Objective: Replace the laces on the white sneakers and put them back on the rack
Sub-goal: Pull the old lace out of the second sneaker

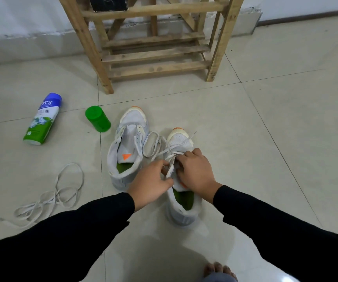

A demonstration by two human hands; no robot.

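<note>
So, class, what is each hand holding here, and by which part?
The left hand pinches the lace of the nearer sneaker at a strand above the eyelets. The right hand curls its fingers onto the same lace beside it; its exact grip is hidden.

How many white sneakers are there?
2. The left sneaker stands beside the green container; the right sneaker is next to it, under the left hand and right hand holding its lace. None shows on the rack.
</note>
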